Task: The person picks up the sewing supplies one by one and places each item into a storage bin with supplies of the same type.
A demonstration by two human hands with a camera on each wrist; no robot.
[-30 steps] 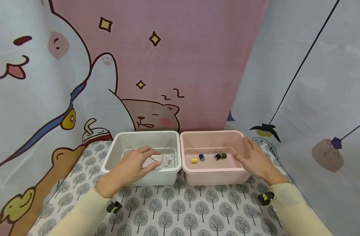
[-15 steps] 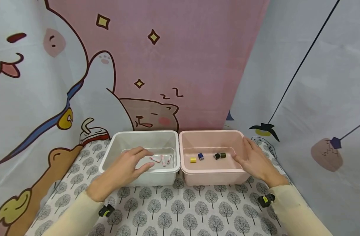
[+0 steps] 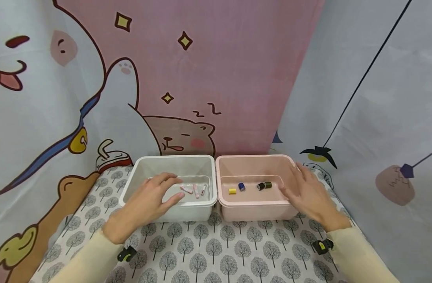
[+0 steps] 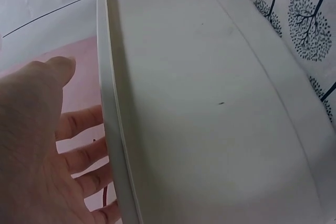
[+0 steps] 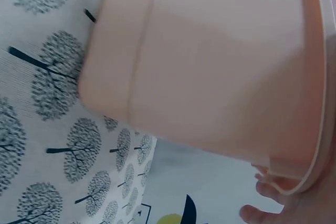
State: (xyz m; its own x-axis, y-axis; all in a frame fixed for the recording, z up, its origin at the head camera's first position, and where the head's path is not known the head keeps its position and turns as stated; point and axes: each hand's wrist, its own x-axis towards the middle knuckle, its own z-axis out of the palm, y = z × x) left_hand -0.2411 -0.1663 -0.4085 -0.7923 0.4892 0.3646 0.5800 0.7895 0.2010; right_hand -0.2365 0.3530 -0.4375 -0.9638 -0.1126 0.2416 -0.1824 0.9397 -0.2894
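My left hand hovers above the front left of the white bin, thumb and fingers spread, nothing between them. Three small pale pink-and-white strips lie on that bin's floor; their kind is too small to tell. By the right rim of the pink bin is my right hand, its fingers extended and holding nothing; whether it touches the rim I cannot tell. Small thread spools lie inside the pink bin: a yellow spool, a blue spool, a black spool and an olive-green spool.
Both bins stand side by side on a tree-patterned cloth, their rims meeting in the middle. A pink curtain with cartoon animals hangs close behind them, and a pale grey curtain hangs on the right.
My left hand has drawn back to the left, away from the strips, which lie in the bin throughout. The right hand has shifted slightly to the right. The spools stay in place.
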